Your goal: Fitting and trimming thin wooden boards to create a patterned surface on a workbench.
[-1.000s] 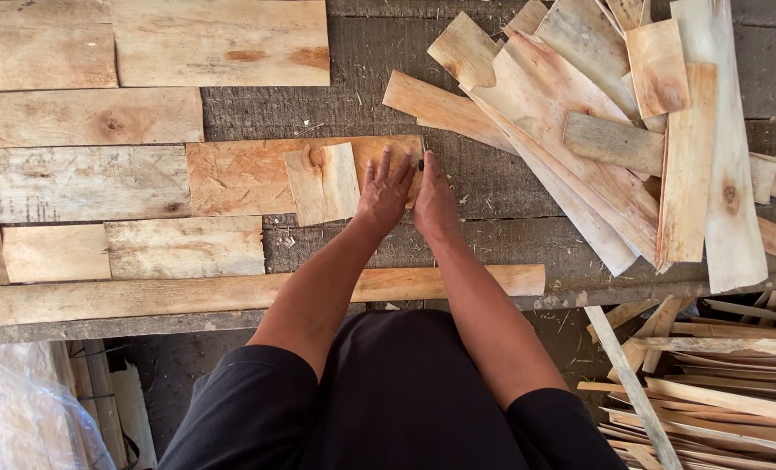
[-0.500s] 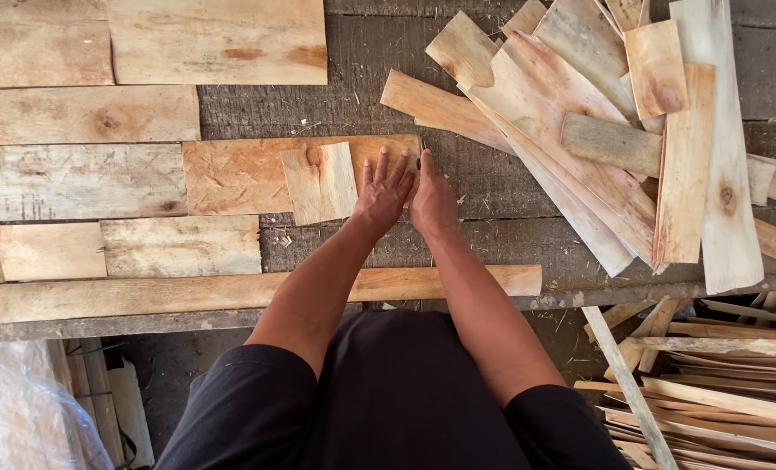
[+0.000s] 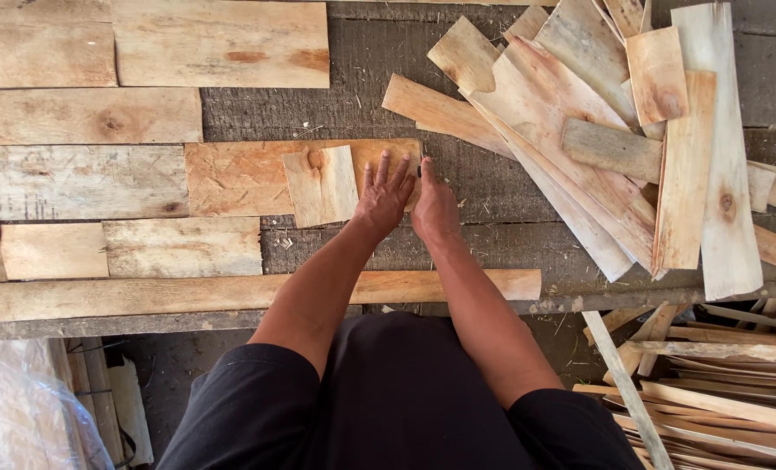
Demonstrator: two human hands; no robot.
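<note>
Left hand: my left hand lies flat, fingers spread apart, palm down on the right end of the orange board; it clamps nothing.
Right hand: my right hand stands on edge just right of the left, fingers together and pointing far; its fingertips sit at the board's right end. I cannot tell whether it presses the end or only rests beside it.
Orange board: it lies on the bench, long axis running left to right, in the middle row of laid boards. Its right end is hidden under my hands, so the true end is hard to make out.
Small piece: a pale, short piece lies on top of the orange board, just left of my left hand, its long axis pointing near to far, slightly tilted.
Neighbours: a grey board butts against the orange board's left end; a long strip runs along the near edge of the bench, partly covered by my forearms.
Pile: a heap of offcuts lies to the right, well apart from my hands; its far and right pieces are cut off by the frame.
Below bench: more slats lie near right, partly out of frame.
</note>
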